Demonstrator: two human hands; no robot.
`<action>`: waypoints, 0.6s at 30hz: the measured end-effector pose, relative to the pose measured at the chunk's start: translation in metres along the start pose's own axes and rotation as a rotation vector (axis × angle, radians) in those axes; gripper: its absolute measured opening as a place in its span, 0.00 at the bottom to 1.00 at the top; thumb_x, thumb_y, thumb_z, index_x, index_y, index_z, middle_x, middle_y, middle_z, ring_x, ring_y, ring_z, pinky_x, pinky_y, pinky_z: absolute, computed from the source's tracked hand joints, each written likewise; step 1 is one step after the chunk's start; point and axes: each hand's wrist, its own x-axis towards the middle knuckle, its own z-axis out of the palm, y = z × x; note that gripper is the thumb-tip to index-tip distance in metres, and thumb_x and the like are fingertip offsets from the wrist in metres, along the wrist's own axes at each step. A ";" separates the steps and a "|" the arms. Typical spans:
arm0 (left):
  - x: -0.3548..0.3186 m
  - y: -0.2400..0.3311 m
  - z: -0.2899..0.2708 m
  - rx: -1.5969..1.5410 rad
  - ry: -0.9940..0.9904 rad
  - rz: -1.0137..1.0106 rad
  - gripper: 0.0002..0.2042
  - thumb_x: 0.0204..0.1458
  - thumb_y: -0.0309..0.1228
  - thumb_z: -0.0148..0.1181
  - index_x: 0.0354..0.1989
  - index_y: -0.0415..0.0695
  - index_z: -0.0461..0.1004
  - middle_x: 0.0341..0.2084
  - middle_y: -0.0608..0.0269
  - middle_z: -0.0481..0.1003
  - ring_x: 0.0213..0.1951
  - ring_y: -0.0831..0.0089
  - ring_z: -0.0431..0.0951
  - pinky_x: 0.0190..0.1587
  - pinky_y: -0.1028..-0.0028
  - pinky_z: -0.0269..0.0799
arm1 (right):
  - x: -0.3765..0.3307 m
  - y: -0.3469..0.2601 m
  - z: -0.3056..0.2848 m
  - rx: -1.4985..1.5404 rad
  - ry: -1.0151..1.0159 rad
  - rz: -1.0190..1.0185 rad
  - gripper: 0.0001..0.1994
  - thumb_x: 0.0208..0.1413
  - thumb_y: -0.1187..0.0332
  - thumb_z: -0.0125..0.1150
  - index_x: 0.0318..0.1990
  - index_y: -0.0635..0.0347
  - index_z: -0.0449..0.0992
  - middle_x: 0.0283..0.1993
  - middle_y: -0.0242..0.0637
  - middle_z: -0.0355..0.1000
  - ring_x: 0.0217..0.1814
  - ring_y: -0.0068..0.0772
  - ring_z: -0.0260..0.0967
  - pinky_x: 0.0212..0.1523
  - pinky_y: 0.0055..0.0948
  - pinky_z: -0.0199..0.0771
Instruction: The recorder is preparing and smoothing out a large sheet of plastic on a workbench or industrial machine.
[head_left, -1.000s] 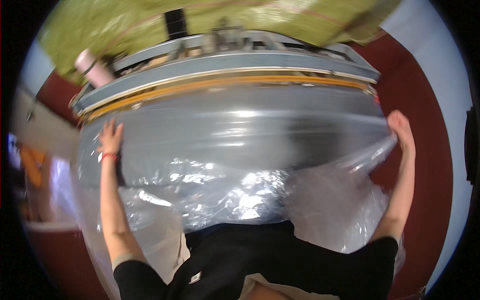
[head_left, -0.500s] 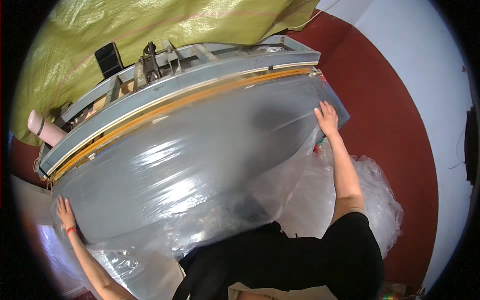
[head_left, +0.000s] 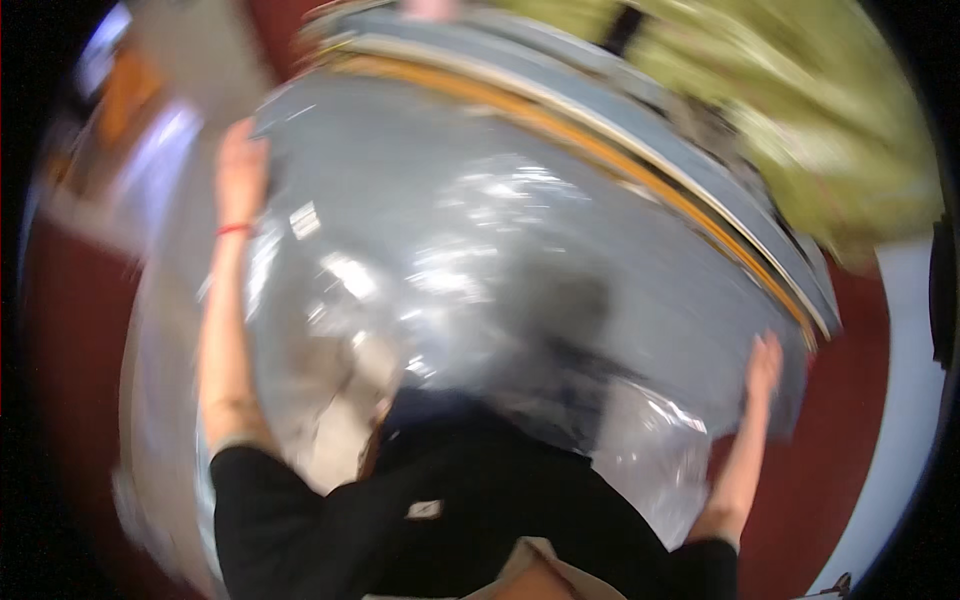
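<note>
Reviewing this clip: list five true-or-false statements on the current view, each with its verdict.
1. The two hands are side by side. False: the left hand is at the left side of the clear plastic sheet, the right hand toward its right end.
2. A red band is on the left wrist. True.
3. The person wears bright yellow. False: the top is black.
4. A yellow-green sheet shows at upper right. True.
5. An orange strip runs beyond the hands. False: it runs between them, along the far side.

Film [head_left: 650,450]: clear, white glints; counter [head_left: 680,290]: grey; label [head_left: 304,220]: white with dark marks; strip [head_left: 560,128]: orange; frame [head_left: 560,75]: blue-grey, whitish edge; sheet [head_left: 810,110]: yellow-green; wristband [head_left: 233,229]: red; shirt [head_left: 470,480]: black, with a small white patch [head_left: 424,510]; collar [head_left: 538,547]: beige; floor [head_left: 850,370]: dark red; wall [head_left: 905,330]: pale blue; blurred shape [head_left: 130,90] at far left: orange
</note>
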 end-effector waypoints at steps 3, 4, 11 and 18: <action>-0.104 -0.019 -0.036 -0.282 -0.046 -0.104 0.23 0.48 0.34 0.53 0.52 0.40 0.60 0.52 0.52 0.60 0.56 0.60 0.57 0.57 0.66 0.50 | 0.023 0.047 -0.002 0.233 -0.144 -0.081 0.26 0.56 0.56 0.43 0.54 0.69 0.57 0.59 0.51 0.53 0.61 0.44 0.49 0.60 0.35 0.45; -0.142 -0.044 -0.040 -0.246 -0.072 -0.202 0.25 0.48 0.35 0.52 0.55 0.41 0.57 0.54 0.51 0.58 0.57 0.58 0.55 0.58 0.67 0.49 | 0.040 0.075 0.003 0.150 -0.067 -0.115 0.27 0.56 0.56 0.43 0.54 0.72 0.56 0.58 0.53 0.52 0.61 0.45 0.49 0.60 0.33 0.47; -0.408 -0.178 -0.170 0.282 0.147 -1.090 0.28 0.49 0.41 0.48 0.52 0.32 0.57 0.53 0.39 0.56 0.57 0.52 0.53 0.59 0.63 0.47 | 0.067 0.013 0.008 0.047 0.315 -0.261 0.28 0.55 0.52 0.43 0.53 0.71 0.59 0.55 0.54 0.57 0.57 0.48 0.54 0.56 0.34 0.53; -0.488 -0.164 -0.259 0.842 -0.003 -1.322 0.14 0.48 0.36 0.47 0.35 0.36 0.70 0.39 0.51 0.70 0.41 0.55 0.71 0.42 0.64 0.66 | 0.040 -0.062 -0.005 -0.027 0.363 -0.496 0.26 0.54 0.59 0.48 0.55 0.69 0.57 0.56 0.52 0.56 0.58 0.46 0.53 0.56 0.35 0.54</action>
